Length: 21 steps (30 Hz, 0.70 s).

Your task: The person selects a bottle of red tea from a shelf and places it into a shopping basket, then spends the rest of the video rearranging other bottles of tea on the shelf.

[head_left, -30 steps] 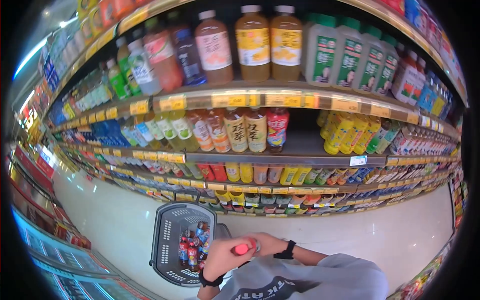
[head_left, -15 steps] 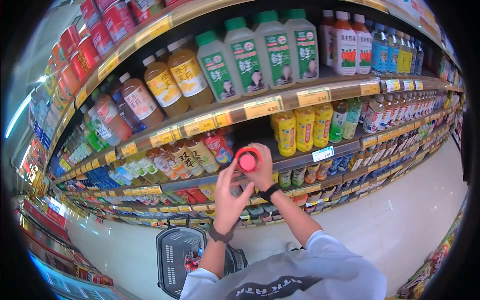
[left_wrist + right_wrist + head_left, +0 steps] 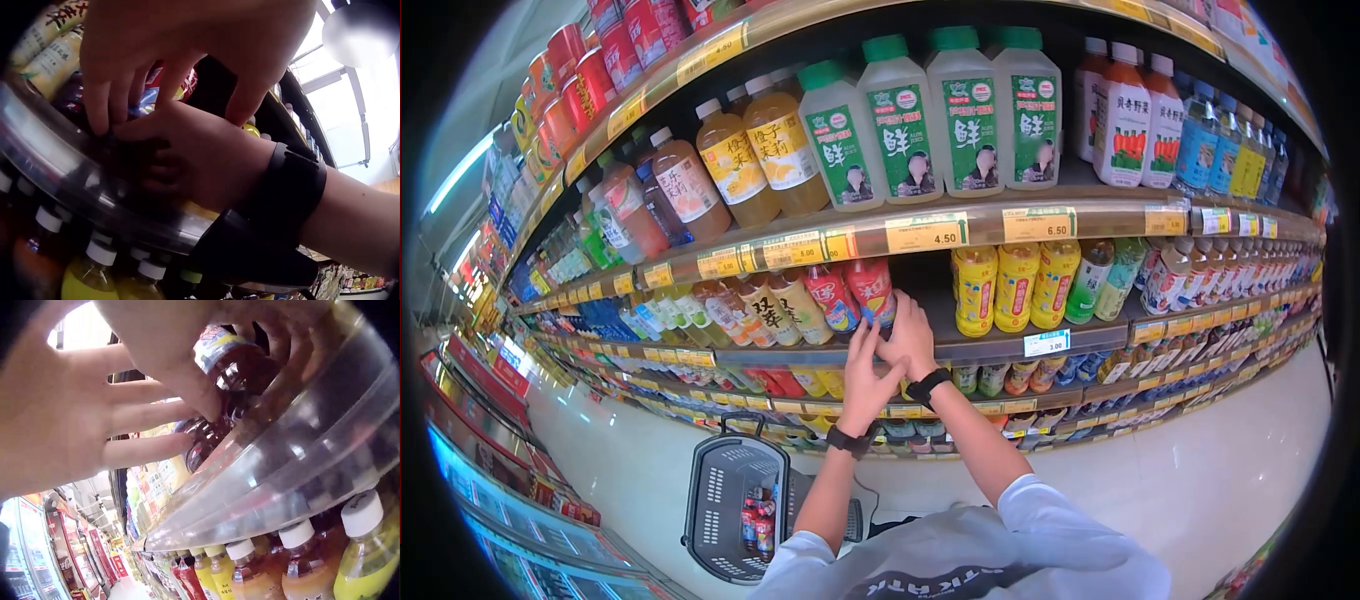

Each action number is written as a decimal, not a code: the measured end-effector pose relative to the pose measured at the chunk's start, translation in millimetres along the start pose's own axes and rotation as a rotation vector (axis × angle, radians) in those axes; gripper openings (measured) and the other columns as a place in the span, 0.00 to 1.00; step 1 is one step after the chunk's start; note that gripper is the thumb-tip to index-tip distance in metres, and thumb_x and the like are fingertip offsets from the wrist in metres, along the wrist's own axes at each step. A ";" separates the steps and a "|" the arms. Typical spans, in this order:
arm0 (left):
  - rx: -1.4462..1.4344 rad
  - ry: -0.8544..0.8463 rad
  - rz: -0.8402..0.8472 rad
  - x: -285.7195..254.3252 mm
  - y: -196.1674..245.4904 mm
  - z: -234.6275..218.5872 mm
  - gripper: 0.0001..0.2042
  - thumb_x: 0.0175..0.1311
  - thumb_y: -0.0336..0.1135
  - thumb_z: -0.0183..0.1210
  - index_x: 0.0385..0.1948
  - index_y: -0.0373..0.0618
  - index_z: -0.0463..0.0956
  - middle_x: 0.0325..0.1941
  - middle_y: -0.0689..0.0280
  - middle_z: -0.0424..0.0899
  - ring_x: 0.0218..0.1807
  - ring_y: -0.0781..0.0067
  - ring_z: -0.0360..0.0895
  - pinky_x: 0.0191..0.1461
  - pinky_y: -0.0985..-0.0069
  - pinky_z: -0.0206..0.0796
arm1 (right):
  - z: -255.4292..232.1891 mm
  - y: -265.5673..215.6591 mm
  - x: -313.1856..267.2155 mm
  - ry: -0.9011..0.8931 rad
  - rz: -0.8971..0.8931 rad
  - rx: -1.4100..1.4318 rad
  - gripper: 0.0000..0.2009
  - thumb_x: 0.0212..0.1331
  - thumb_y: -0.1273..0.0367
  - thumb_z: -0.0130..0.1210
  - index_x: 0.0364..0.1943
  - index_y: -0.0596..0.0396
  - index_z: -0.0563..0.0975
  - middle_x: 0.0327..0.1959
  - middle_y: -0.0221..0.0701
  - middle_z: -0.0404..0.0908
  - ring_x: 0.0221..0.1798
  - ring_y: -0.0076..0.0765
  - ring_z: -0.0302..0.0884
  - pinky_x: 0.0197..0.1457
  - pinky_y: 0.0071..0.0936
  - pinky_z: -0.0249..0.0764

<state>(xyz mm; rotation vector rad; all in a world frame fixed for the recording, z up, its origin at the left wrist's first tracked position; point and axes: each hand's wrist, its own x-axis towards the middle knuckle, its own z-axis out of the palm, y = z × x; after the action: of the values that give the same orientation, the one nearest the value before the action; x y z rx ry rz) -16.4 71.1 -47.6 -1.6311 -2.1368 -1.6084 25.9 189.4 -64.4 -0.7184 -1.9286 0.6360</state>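
Note:
A red-labelled drink bottle (image 3: 873,288) stands at the front of the middle shelf (image 3: 1000,347), at the end of a row of similar bottles. My right hand (image 3: 907,330) grips its lower part; in the right wrist view the thumb and curled fingers wrap the dark bottle (image 3: 234,369) just above the clear shelf rail (image 3: 300,456). My left hand (image 3: 867,352) reaches up beside it, its straight fingers (image 3: 144,431) touching the bottle's side. In the left wrist view the left fingertips (image 3: 103,109) rest at the rail, above the right hand (image 3: 200,156).
A grey shopping basket (image 3: 715,480) holding several bottles stands on the floor at lower left. Yellow bottles (image 3: 1010,285) stand right of a gap on the same shelf. Green-capped bottles (image 3: 940,120) fill the shelf above. White floor stretches to the right.
The bottle went from near my chest over the basket up to the shelf and now stands in the row. Both hands followed it up and forward.

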 end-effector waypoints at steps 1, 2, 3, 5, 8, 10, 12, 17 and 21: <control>-0.009 0.014 0.007 0.8 -2.3 2.0 0.35 0.56 0.33 0.71 0.67 0.35 0.69 0.73 0.49 0.65 0.69 0.56 0.71 0.67 0.65 0.67 | -3.3 0.6 -0.1 -0.023 -0.004 0.019 0.37 0.47 0.62 0.68 0.64 0.56 0.66 0.53 0.48 0.76 0.53 0.63 0.74 0.55 0.51 0.75; -0.019 0.026 0.013 0.9 -5.4 3.1 0.33 0.56 0.34 0.72 0.65 0.35 0.71 0.73 0.49 0.64 0.69 0.55 0.71 0.68 0.65 0.67 | -5.5 1.8 0.4 -0.047 -0.007 0.036 0.37 0.46 0.63 0.67 0.63 0.55 0.66 0.52 0.48 0.76 0.53 0.63 0.74 0.55 0.51 0.75; -0.029 0.037 0.016 0.1 -7.9 4.2 0.32 0.56 0.34 0.72 0.64 0.35 0.72 0.74 0.49 0.64 0.69 0.55 0.71 0.68 0.64 0.66 | -6.3 3.4 1.7 -0.042 -0.016 0.042 0.37 0.46 0.63 0.68 0.63 0.55 0.66 0.52 0.48 0.76 0.53 0.63 0.74 0.55 0.51 0.75; -0.047 0.032 0.006 -0.8 -4.9 3.5 0.30 0.56 0.34 0.72 0.61 0.35 0.75 0.73 0.49 0.64 0.69 0.53 0.71 0.69 0.64 0.65 | -6.2 5.7 2.7 -0.036 -0.032 0.053 0.37 0.45 0.65 0.68 0.63 0.55 0.67 0.52 0.48 0.77 0.54 0.63 0.74 0.56 0.50 0.75; -0.084 0.001 0.018 1.2 -8.8 -1.5 0.27 0.56 0.34 0.72 0.58 0.36 0.77 0.73 0.48 0.65 0.69 0.52 0.71 0.70 0.63 0.64 | -5.6 7.7 5.6 -0.009 -0.056 0.074 0.36 0.44 0.67 0.68 0.62 0.55 0.68 0.51 0.48 0.78 0.54 0.62 0.75 0.56 0.49 0.74; -0.113 -0.035 0.029 1.7 -13.5 -8.7 0.26 0.56 0.33 0.72 0.57 0.35 0.78 0.73 0.48 0.65 0.69 0.52 0.71 0.71 0.63 0.64 | -8.6 6.1 5.6 -0.007 -0.070 0.079 0.35 0.44 0.67 0.68 0.62 0.55 0.69 0.50 0.48 0.78 0.54 0.62 0.75 0.56 0.49 0.74; -0.142 -0.083 0.036 0.6 -17.9 -18.8 0.25 0.55 0.32 0.72 0.56 0.35 0.79 0.74 0.47 0.66 0.70 0.53 0.71 0.71 0.64 0.63 | -11.6 0.1 2.7 -0.004 -0.060 0.075 0.35 0.44 0.65 0.70 0.60 0.57 0.71 0.50 0.48 0.78 0.54 0.61 0.76 0.56 0.48 0.74; -0.102 -0.167 0.013 -3.3 -21.9 -23.2 0.35 0.60 0.43 0.69 0.68 0.35 0.67 0.75 0.43 0.63 0.73 0.45 0.66 0.73 0.62 0.61 | -9.1 -8.1 -1.3 0.029 -0.018 0.010 0.33 0.45 0.65 0.70 0.59 0.56 0.72 0.48 0.46 0.79 0.53 0.61 0.76 0.55 0.49 0.74; -0.080 -0.262 0.013 6.7 -17.6 -20.3 0.40 0.66 0.52 0.63 0.72 0.31 0.59 0.78 0.34 0.52 0.77 0.39 0.59 0.75 0.61 0.57 | -4.7 -12.8 6.6 0.037 0.027 -0.061 0.29 0.48 0.65 0.69 0.56 0.57 0.72 0.48 0.47 0.79 0.52 0.61 0.76 0.54 0.50 0.74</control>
<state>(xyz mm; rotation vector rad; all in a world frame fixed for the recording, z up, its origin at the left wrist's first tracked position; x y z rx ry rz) -42.8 62.7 -46.6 -1.9755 -2.1950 -1.5741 24.8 185.8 -49.7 -0.7907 -1.9140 0.5787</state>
